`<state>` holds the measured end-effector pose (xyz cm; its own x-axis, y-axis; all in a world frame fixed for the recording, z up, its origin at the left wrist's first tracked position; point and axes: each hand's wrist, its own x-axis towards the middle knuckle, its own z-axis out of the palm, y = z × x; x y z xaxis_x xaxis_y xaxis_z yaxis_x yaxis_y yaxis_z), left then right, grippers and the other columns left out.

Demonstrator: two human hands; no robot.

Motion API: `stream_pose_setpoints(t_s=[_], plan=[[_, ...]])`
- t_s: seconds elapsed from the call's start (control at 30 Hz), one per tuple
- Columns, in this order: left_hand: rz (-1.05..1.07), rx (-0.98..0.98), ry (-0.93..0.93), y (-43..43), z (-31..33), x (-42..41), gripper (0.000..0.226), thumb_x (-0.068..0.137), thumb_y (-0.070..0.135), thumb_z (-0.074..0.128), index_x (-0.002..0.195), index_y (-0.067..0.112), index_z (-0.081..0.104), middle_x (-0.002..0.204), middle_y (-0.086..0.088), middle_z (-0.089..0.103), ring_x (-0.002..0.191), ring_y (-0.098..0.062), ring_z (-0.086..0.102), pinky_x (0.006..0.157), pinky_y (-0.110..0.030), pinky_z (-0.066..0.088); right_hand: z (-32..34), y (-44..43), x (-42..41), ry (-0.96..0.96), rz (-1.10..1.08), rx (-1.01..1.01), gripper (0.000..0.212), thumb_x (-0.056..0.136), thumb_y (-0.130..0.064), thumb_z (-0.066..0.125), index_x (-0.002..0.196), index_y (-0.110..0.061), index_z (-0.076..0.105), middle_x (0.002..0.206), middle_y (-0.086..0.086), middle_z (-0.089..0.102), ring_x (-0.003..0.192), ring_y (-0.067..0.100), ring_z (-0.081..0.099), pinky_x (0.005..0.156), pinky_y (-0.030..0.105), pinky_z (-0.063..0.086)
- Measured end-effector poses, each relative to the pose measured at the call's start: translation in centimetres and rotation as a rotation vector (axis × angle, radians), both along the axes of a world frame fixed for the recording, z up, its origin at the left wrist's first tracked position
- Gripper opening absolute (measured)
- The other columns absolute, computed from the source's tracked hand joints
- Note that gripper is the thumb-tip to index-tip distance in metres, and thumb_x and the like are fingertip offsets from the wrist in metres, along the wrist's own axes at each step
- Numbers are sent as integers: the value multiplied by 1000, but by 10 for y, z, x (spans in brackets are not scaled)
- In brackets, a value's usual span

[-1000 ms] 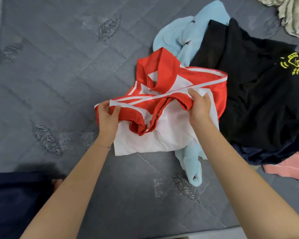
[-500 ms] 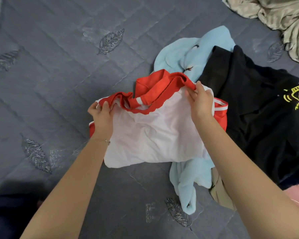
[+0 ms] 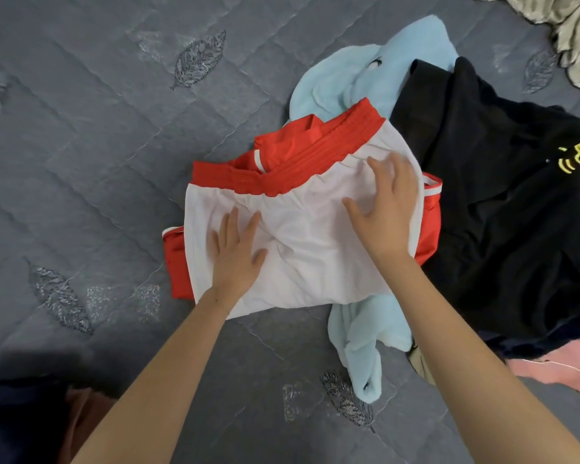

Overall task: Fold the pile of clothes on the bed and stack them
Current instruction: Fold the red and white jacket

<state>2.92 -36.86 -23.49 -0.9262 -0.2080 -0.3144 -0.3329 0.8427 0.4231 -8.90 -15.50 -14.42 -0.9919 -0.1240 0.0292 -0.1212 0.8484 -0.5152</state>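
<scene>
Red and white shorts (image 3: 308, 242) lie folded flat in the middle of the grey quilted bed (image 3: 91, 135), white side up, red waistband at the far edge. My left hand (image 3: 236, 251) presses flat on the white cloth near its left side. My right hand (image 3: 387, 209) lies flat with spread fingers on its right part. The shorts partly cover a light blue garment (image 3: 365, 75). A black garment with a yellow print (image 3: 503, 182) spreads to the right.
A pink piece (image 3: 549, 366) pokes out under the black garment at lower right. A beige cloth (image 3: 576, 31) lies at the top right corner. Dark blue fabric (image 3: 17, 420) sits at the lower left edge. Bare mattress stretches to the left.
Both hands let go of the red waistband they were pinching and laid the shorts down. They now press flat on the white cloth.
</scene>
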Motion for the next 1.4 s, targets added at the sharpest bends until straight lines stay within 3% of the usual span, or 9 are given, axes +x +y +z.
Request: stream_pose_setpoints(t_s=[0.1,0.23,0.47,0.6,0.7,0.9,1.07,1.2,1.4], plan=[[-91,-50,108,12,0,13,69,96,37,57,155,27,24,161,-17,17,148,-39,16,117,-57,13,-7,20,11,64,-102,162,77,79,-36,73,145,-18,40,157,19,23,147,39,15,119,48,6],[-287,-40,195,33,1,14,65,98,44,50,155,29,22,162,-12,18,149,-35,17,117,-58,22,-4,36,12,10,-186,117,93,77,-35,78,153,-17,27,159,16,20,145,34,21,118,48,19],[-234,-33,-107,62,-6,-15,83,91,60,51,156,34,6,165,-6,-4,151,-34,-1,117,-59,15,3,54,9,-95,-314,-19,102,72,-31,85,151,-10,24,148,11,32,134,26,35,108,29,27],[-198,-67,-159,72,-5,-22,88,91,58,54,156,34,1,164,-6,-12,151,-34,-5,118,-59,8,6,54,11,-315,-371,-164,83,81,-30,78,144,-17,23,127,5,55,105,22,60,90,33,50],[-152,-22,-107,76,1,-15,85,91,53,58,157,30,10,164,-11,-4,150,-34,0,118,-56,4,6,51,14,-372,-302,-116,60,91,-31,67,137,-16,32,108,-1,55,86,18,57,73,29,45],[108,413,148,70,27,3,55,96,31,62,146,21,42,152,-5,39,139,-19,34,118,-40,26,17,39,18,-416,-151,-278,41,93,-28,64,127,-12,46,97,-17,53,81,-1,53,71,14,41],[493,1059,87,55,75,-2,24,100,28,55,124,31,57,111,0,68,100,-16,66,90,-32,52,34,-8,27,-423,-3,-356,35,93,-26,65,121,-12,51,97,-18,56,85,-1,53,69,8,37],[593,1189,43,31,89,-1,35,104,39,42,129,20,57,114,-5,71,101,-20,69,82,-31,57,40,-58,47,-491,115,-450,41,96,-22,60,133,-10,47,115,-6,58,100,9,54,80,15,36],[574,1172,-103,-19,85,16,58,90,69,40,136,35,50,125,6,67,109,-9,66,87,-26,52,29,-101,82,-704,246,-465,63,100,-23,52,153,-20,17,149,0,42,129,15,47,99,15,34]])
